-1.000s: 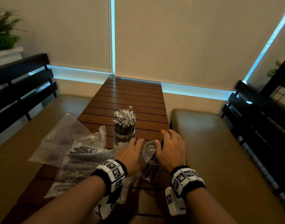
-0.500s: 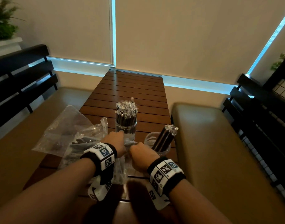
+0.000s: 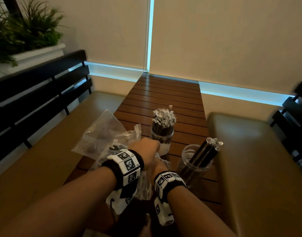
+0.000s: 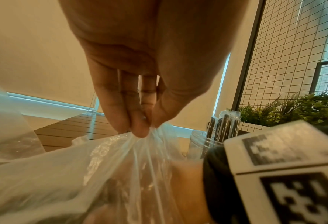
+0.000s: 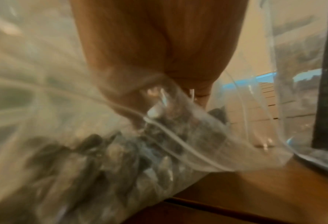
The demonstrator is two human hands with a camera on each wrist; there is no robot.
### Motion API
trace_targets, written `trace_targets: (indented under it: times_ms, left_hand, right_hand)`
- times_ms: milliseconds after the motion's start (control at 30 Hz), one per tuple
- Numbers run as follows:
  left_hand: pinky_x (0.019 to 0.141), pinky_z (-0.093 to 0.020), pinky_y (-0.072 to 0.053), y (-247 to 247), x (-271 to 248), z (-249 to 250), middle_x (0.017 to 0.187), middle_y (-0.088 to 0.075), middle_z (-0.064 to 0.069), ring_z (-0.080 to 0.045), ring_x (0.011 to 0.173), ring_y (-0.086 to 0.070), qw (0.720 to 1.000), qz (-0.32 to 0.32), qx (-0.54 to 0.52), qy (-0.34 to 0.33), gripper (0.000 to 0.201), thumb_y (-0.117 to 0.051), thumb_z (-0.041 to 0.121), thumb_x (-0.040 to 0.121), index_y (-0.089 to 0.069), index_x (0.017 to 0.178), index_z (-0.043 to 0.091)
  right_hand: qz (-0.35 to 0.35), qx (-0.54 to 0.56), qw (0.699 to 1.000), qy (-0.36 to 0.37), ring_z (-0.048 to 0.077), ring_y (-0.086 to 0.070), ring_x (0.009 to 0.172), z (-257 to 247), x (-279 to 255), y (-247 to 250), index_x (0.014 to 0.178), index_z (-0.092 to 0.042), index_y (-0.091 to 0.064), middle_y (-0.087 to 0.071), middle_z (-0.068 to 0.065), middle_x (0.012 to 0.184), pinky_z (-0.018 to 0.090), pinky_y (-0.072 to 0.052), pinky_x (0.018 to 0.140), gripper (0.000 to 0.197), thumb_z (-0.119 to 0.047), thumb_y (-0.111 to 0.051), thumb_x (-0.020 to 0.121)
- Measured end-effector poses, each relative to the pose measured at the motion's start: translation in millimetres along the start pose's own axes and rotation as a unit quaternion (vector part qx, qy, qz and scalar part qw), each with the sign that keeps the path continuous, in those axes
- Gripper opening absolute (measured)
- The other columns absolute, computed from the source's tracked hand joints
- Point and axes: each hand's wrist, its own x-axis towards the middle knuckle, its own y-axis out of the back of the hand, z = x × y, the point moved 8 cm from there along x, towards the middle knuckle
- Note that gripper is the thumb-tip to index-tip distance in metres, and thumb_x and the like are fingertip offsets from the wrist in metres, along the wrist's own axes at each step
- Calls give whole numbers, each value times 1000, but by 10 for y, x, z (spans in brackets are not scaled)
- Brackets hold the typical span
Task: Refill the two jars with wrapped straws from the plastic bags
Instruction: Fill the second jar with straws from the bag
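At the far left of the slatted wooden table point(image 3: 165, 93) lies a crumpled clear plastic bag point(image 3: 102, 134), flat and apparently nearly spent. Next to it, at the near edge, sits the working bag point(image 4: 67, 178), thin, soft film that gathers into pleats and still holds a pile of dark wrapped straws point(image 5: 105, 159). The left hand point(image 3: 145, 151) pinches the bunched mouth of this bag between thumb and fingertips point(image 4: 138, 128), lifting it open. The right hand point(image 3: 159, 166) is inside the bag mouth; whether its fingers have closed on straws cannot be told through the blurred film. Beyond stands the full jar point(image 3: 162, 132), packed upright. At the right, the second jar point(image 3: 194, 161) holds only a few straws leaning on its rim. Judgement: straws are light, stiff and slippery in their wrappers; grasp a bundle mid-length, and steady the light jar while loading.
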Motion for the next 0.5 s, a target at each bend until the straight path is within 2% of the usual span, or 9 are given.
trace_targets:
  times_ms: [67,133,167,267,333,400,433,467,500]
  left_hand:
    - [85,-42,-53,22,-20,-9,107,-64,-3,-25,97,-61,1000,8,-8,-5,24,-65,28,85,-57,108,23]
    - [85,-42,-53,39,-29,-23,106,-65,-2,-24,97,-61,1000,13,-19,-8,24,-64,28,85,-58,108,24]
    - [85,-41,-53,41,-33,-32,105,-65,-1,-23,96,-62,1000,15,-23,-10,24,-66,30,84,-58,107,25]
    - [87,-40,-53,48,-56,-49,103,-65,-1,-23,97,-61,999,17,-29,-11,25,-67,30,85,-58,108,23]
    - [89,-40,-52,47,-71,-60,106,-65,-3,-24,99,-61,999,19,-32,-9,27,-65,24,87,-59,113,21]
    - [90,-40,-52,48,-80,-71,107,-66,-4,-25,100,-61,999,20,-38,-11,27,-63,20,87,-59,114,20]
    - [90,-40,-51,50,-78,-80,107,-66,-4,-25,100,-61,999,21,-41,-12,26,-62,19,87,-59,113,20]
    - [89,-39,-52,50,-68,-96,107,-65,-3,-24,99,-60,999,23,-43,-12,25,-62,18,87,-59,111,21]
    - [87,-38,-52,52,-54,-115,107,-65,-3,-23,98,-60,998,26,-47,-11,24,-62,18,86,-59,109,21]
  right_hand:
    - [32,-20,999,-13,12,-53,70,-140,109,132,97,-16,-62,-60,1,85,32,-43,66,36,9,-72,74]
    - [12,-75,995,-64,16,-54,68,-140,160,119,99,-19,-64,-61,2,84,42,-40,65,47,12,-75,66]
    - [29,-95,992,-79,16,-54,69,-202,283,100,100,-19,-63,-61,1,85,43,-39,65,50,12,-77,64]
    - [53,-200,976,-63,6,-55,80,-244,180,176,103,-20,-64,-63,-6,92,33,-44,68,49,11,-77,65]
    - [73,-223,971,-43,1,-52,86,-207,64,194,104,-17,-62,-60,-6,89,22,-44,71,38,9,-71,77]
    - [86,-228,970,-18,-3,-43,86,-130,-47,224,113,-12,-57,-47,-5,80,9,-33,66,33,9,-60,87]
    - [91,-172,981,3,-7,-37,80,-114,-39,185,118,-13,-57,-44,-12,81,7,-31,64,37,9,-57,88]
    - [60,-140,988,31,-8,-34,73,-189,41,116,125,-16,-58,-44,-23,87,9,-29,61,45,7,-56,87]
    - [-9,-124,991,58,-8,-34,69,-172,56,-50,124,-23,-60,-53,-26,94,12,-30,57,52,8,-57,82]
